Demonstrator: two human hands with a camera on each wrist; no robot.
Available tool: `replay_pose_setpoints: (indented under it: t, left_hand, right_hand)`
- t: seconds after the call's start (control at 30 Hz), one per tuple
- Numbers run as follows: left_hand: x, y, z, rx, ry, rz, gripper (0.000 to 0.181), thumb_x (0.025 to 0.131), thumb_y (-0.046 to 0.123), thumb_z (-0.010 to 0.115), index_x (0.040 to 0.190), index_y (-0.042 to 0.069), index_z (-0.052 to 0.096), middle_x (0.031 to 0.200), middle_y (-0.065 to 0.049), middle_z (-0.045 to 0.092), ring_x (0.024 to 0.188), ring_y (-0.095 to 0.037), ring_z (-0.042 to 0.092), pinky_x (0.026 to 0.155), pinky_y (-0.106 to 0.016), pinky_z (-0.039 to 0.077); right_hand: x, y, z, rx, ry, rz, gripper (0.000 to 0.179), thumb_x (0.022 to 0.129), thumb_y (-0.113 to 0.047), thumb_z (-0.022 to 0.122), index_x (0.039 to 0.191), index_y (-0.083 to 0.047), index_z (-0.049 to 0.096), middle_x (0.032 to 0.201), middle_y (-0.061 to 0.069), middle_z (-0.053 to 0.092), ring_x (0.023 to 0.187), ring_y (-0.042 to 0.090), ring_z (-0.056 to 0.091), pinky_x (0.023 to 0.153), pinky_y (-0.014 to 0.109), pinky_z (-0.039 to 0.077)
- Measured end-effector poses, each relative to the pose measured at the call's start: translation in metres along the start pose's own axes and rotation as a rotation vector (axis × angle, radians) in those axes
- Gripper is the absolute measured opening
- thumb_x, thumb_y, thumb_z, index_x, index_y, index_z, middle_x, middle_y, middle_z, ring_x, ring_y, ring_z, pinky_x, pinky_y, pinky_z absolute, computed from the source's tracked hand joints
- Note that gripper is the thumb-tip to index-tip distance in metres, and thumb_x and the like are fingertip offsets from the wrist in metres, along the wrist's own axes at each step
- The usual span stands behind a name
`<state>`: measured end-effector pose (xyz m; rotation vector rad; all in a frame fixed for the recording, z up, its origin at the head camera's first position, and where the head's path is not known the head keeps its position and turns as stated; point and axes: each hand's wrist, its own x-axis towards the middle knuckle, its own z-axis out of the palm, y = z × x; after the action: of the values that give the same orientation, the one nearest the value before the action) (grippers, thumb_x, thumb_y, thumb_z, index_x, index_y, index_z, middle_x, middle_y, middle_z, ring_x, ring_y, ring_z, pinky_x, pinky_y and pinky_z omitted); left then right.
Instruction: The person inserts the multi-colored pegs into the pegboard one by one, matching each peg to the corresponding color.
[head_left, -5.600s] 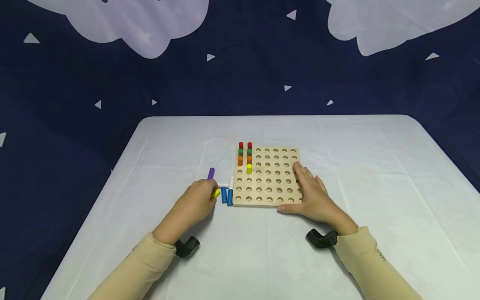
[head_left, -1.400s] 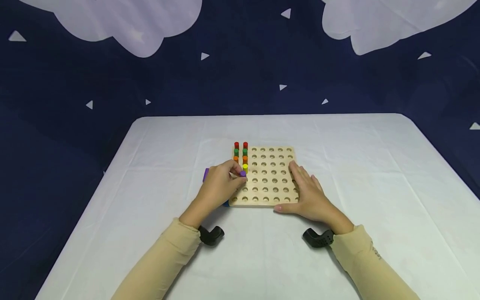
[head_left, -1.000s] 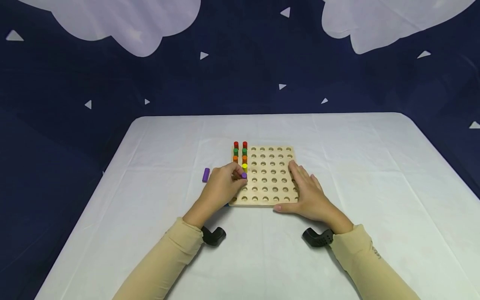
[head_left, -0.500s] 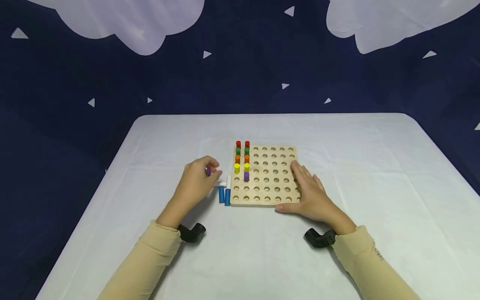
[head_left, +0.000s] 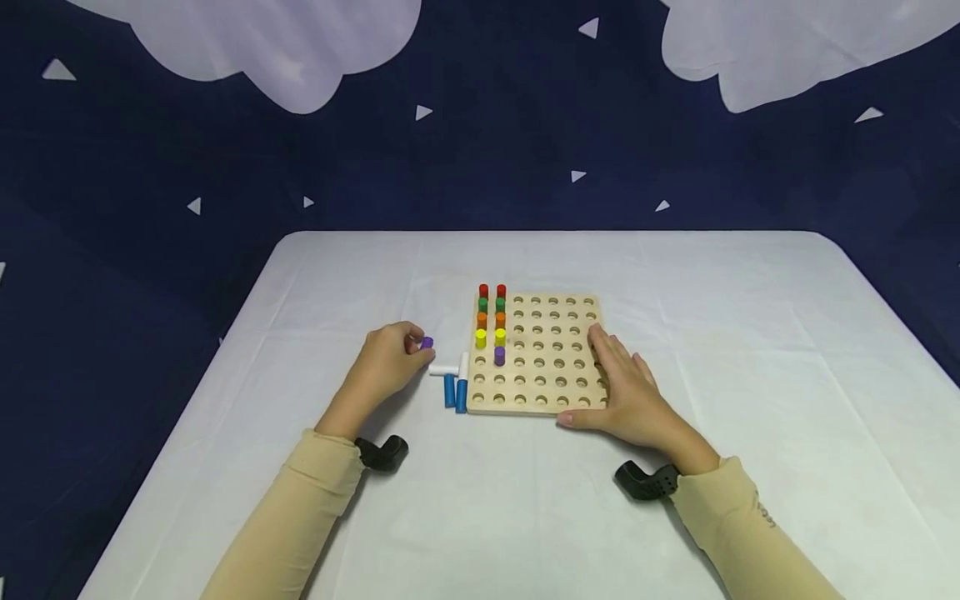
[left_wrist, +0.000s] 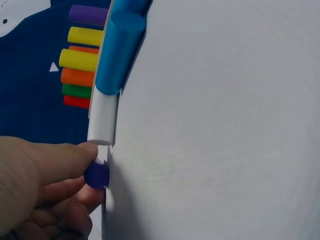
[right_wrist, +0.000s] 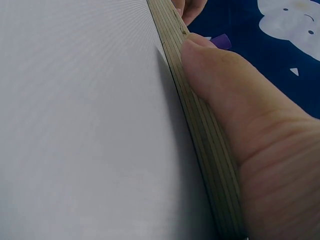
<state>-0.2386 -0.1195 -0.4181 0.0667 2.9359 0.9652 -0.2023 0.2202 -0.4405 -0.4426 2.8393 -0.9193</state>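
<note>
In the head view, my left hand (head_left: pixel 382 362) pinches a purple peg (head_left: pixel 427 342) between thumb and fingers, just left of the wooden pegboard (head_left: pixel 546 337). The left wrist view shows this peg (left_wrist: pixel 97 175) end-on at the fingertips. Across the board's near right corner rests my right hand (head_left: pixel 628 392), its fingers along the right side and thumb against the front edge. Pairs of red, green, orange and yellow pegs (head_left: pixel 481 338) stand in the two leftmost columns. One purple peg (head_left: pixel 499 357) stands in the second column, in front of a yellow one.
Two white pegs (head_left: pixel 446 370) and two blue pegs (head_left: pixel 449 390) lie on the white tablecloth (head_left: pixel 525 500) beside the board's left edge. A dark blue backdrop (head_left: pixel 495 167) with clouds hangs behind the table. Black devices (head_left: pixel 384 455) are worn at both wrists.
A yellow peg and a purple peg have gone into the board from my left hand. That hand has moved back left and taken hold of the other purple peg. The right hand stays put.
</note>
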Motion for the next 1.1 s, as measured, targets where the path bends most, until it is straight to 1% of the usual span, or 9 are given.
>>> replay_pose_setpoints:
  t: [0.17,0.3,0.37,0.5,0.6,0.73,0.93,1.1]
  left_hand:
    - [-0.001,-0.001,0.003,-0.023,0.017,0.035,0.025,0.093,0.017,0.066,0.111,-0.001,0.065,0.083,-0.006,0.058,0.076,-0.018,0.053,0.07,-0.031,0.045]
    - [-0.002,0.001,0.005,-0.06,0.037,0.056,0.02,0.092,0.013,0.061,0.106,-0.002,0.062,0.079,-0.005,0.055,0.07,-0.017,0.051,0.064,-0.029,0.042]
    - [-0.003,0.004,0.006,-0.085,0.05,0.063,0.02,0.093,0.014,0.059,0.106,-0.001,0.059,0.079,-0.005,0.054,0.07,-0.017,0.05,0.063,-0.028,0.042]
    - [-0.006,0.012,0.01,-0.133,0.072,0.085,0.023,0.096,0.016,0.057,0.11,-0.002,0.056,0.082,-0.006,0.054,0.073,-0.018,0.051,0.067,-0.028,0.043]
    - [-0.008,0.018,0.013,-0.171,0.071,0.104,0.022,0.096,0.016,0.059,0.111,0.0,0.056,0.086,-0.006,0.055,0.075,-0.017,0.051,0.068,-0.027,0.044]
    - [-0.011,0.024,0.018,-0.204,0.069,0.125,0.021,0.094,0.015,0.062,0.11,0.002,0.057,0.091,-0.007,0.06,0.076,-0.015,0.053,0.067,-0.025,0.044]
    - [-0.014,0.031,0.021,-0.247,0.037,0.123,0.019,0.095,0.02,0.066,0.108,0.007,0.059,0.095,-0.005,0.065,0.071,-0.014,0.054,0.06,-0.023,0.045]
    - [-0.014,0.034,0.024,-0.251,0.016,0.152,0.018,0.095,0.021,0.068,0.105,0.008,0.06,0.093,-0.003,0.066,0.067,-0.012,0.053,0.055,-0.021,0.043]
  right_hand:
    - [0.0,-0.001,0.0,0.002,-0.001,0.001,0.138,0.065,-0.065,0.083,0.16,-0.014,-0.005,0.168,0.008,-0.001,0.154,0.037,0.0,0.12,0.06,-0.006]
    - [-0.001,0.0,0.0,0.001,0.006,-0.007,0.138,0.065,-0.064,0.083,0.16,-0.014,-0.004,0.168,0.009,-0.001,0.154,0.038,0.001,0.12,0.06,-0.005]
    - [-0.001,0.0,0.0,0.001,0.009,-0.009,0.138,0.065,-0.064,0.083,0.16,-0.014,-0.004,0.168,0.009,-0.001,0.154,0.039,0.001,0.12,0.061,-0.005]
    - [-0.001,0.0,0.0,-0.002,0.006,-0.001,0.139,0.064,-0.064,0.084,0.16,-0.015,-0.004,0.168,0.008,-0.001,0.154,0.038,0.001,0.12,0.06,-0.006]
    - [-0.001,0.0,0.0,-0.007,0.003,0.005,0.139,0.064,-0.065,0.083,0.16,-0.016,-0.005,0.168,0.007,-0.002,0.155,0.036,0.0,0.121,0.059,-0.006]
    - [-0.001,0.001,0.0,-0.003,0.008,-0.002,0.138,0.065,-0.064,0.083,0.16,-0.015,-0.004,0.168,0.009,-0.001,0.154,0.038,0.001,0.12,0.06,-0.005]
    - [-0.001,0.002,0.001,0.003,0.009,-0.004,0.138,0.065,-0.064,0.083,0.16,-0.015,-0.004,0.168,0.008,-0.001,0.154,0.037,0.0,0.12,0.06,-0.006]
    - [0.0,0.002,0.001,-0.011,0.008,-0.002,0.138,0.065,-0.065,0.083,0.16,-0.016,-0.005,0.168,0.007,-0.001,0.155,0.036,0.0,0.121,0.059,-0.005]
